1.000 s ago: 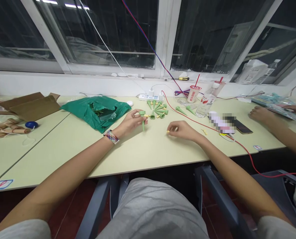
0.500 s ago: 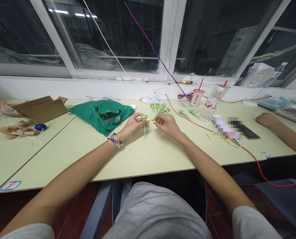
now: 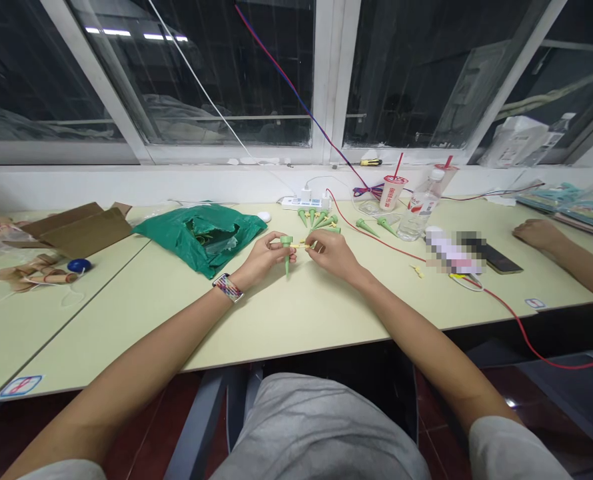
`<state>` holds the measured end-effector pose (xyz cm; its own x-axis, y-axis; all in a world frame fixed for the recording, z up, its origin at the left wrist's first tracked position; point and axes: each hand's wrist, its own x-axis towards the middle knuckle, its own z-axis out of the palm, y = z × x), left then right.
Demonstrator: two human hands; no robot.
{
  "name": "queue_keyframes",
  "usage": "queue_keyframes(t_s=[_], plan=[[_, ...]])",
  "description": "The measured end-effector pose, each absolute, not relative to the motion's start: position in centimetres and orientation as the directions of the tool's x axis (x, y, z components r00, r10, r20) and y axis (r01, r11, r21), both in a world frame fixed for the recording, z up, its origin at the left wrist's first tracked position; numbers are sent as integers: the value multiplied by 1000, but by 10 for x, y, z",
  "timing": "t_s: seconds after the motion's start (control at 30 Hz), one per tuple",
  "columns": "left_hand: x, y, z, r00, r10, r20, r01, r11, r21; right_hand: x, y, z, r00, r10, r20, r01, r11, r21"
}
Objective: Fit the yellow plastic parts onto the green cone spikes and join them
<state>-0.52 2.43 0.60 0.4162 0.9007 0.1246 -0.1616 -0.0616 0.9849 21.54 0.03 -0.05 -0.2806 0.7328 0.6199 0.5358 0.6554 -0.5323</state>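
Nearest, the person's bare forearms reach out over the pale green table [image 3: 276,347], a multicoloured woven band [image 3: 228,288] on the left wrist. The left hand [image 3: 264,257] is curled closed around the cap of a green plastic spike [image 3: 286,257], which points down, its tip just above the tabletop; the fingers hide part of the cap. The right hand [image 3: 334,257] is pressed together in a pinch on a thin yellow piece [image 3: 301,246], which runs across the small gap between the hands to the spike's cap. The right fingertips cover one end of it, and at the other end it is too small to tell whether the two are joined. Just beyond the hands lies a cluster of similar green spikes [image 3: 319,219], partly overlapping, with two more spikes [image 3: 371,228] lying to the right. A green plastic bag [image 3: 201,240] sits to the left, its contents hard to make out. A red cable [image 3: 376,240] crosses the table towards a pixelated, unreadable object [image 3: 454,253] beside a phone [image 3: 501,263]. Further right, a co-worker's hand [image 3: 539,235] rests at the frame's edge, its forearm cut off.
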Motion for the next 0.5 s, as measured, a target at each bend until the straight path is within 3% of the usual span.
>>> queue_keyframes(t_s=[0.2,0.5], plan=[[-5,24,3,435,890,138,-166,-71,984,213,-3,0,-259,773,579,605,597,-526],[-2,22,2,464,876,133,-143,-74,987,205,1,-9,-256,787,561,484,607,-630]])
